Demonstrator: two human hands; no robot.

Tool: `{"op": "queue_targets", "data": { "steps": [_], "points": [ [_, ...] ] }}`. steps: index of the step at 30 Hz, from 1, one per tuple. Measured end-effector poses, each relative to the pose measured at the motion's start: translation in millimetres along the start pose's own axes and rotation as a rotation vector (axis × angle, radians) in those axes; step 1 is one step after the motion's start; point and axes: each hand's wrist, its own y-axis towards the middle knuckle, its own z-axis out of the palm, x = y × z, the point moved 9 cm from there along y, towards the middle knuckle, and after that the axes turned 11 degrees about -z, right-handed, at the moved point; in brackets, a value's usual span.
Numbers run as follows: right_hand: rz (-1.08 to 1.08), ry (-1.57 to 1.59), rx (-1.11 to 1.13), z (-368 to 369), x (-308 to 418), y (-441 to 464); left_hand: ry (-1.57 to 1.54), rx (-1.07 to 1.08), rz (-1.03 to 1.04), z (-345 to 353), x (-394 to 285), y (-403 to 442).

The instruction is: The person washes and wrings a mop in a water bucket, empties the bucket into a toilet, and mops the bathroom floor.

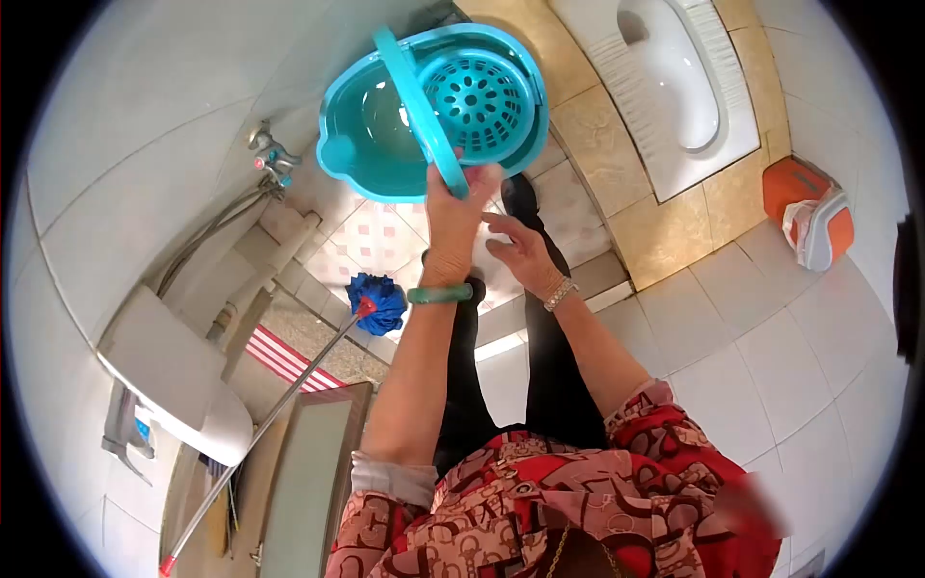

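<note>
A turquoise mop bucket (339,162) stands at the top of the head view, with some liquid in its left part. Its round slotted wringer basket (470,100) fills the right part. The bucket's carrying handle (409,91) is raised, and my left hand (461,193) is closed around its near end. A green bangle (441,294) circles my left wrist. Just below and to the right, my right hand (525,252) is empty, its fingers apart and slightly bent. A watch (562,292) is on my right wrist.
A mop (289,395) with a blue head leans against the washbasin (183,385) at left. A tap (272,159) with hoses juts from the wall. On a tiled step at upper right is a squat toilet (694,120). An orange bin (809,207) stands at right.
</note>
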Motion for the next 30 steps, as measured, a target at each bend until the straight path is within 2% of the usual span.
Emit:
{"op": "queue_targets", "data": {
  "steps": [1,2,3,5,10,12,13,14,16,18,20,22,24,26,30],
  "points": [
    [-0.115,-0.149,-0.149,-28.4,-9.2,4.9,-0.225,0.134,-0.166,6.1,-2.4,0.5],
    [-0.227,-0.298,-0.297,-55.7,-17.1,12.8,-0.225,0.136,-0.164,0.8,-2.8,-0.4],
    [0.12,-0.086,-0.504,-76.6,-13.6,22.3,-0.14,0.093,-0.128,-8.1,-2.0,-1.0],
    [0.12,-0.155,-0.536,-115.3,-34.1,61.5,-0.09,0.038,-0.066,-22.9,-5.7,-2.5],
    [0.327,0.164,-0.534,-118.0,-2.5,136.4,-0.085,0.015,-0.146,-59.9,10.4,0.3],
    [0.318,0.019,-0.464,-123.4,-4.5,148.1,-0.14,0.023,-0.181,-60.9,17.6,-4.9],
    [0.262,-0.041,-0.519,-140.9,-35.2,148.1,-0.107,0.003,-0.206,-60.7,21.6,-10.0],
    [0.252,-0.041,-0.524,-135.8,-30.9,138.4,-0.075,-0.013,-0.225,-61.5,21.2,-13.6],
    [0.393,0.102,-0.49,-108.9,-33.2,91.5,0.017,0.049,-0.218,-62.5,3.5,-18.2],
    [0.492,0.112,-0.439,-88.5,-52.1,52.3,0.091,0.071,-0.217,-68.7,-2.3,-19.5],
    [0.511,0.213,-0.512,-70.8,-72.2,25.8,0.182,0.092,-0.216,-72.7,-11.0,-21.4],
    [0.528,0.219,-0.549,-58.7,-60.9,6.6,0.317,0.166,-0.196,-69.1,-21.0,-24.6],
    [0.485,0.243,-0.566,-59.8,-61.9,-4.8,0.401,0.151,-0.177,-65.3,-24.2,-29.0],
    [0.454,0.261,-0.572,-65.5,-59.2,-17.5,0.379,0.143,-0.308,-59.4,-15.6,-39.9],
    [0.469,0.214,-0.513,-83.1,-32.8,-49.4,0.406,0.088,-0.395,-45.0,-20.4,-82.1]
  ]
}}
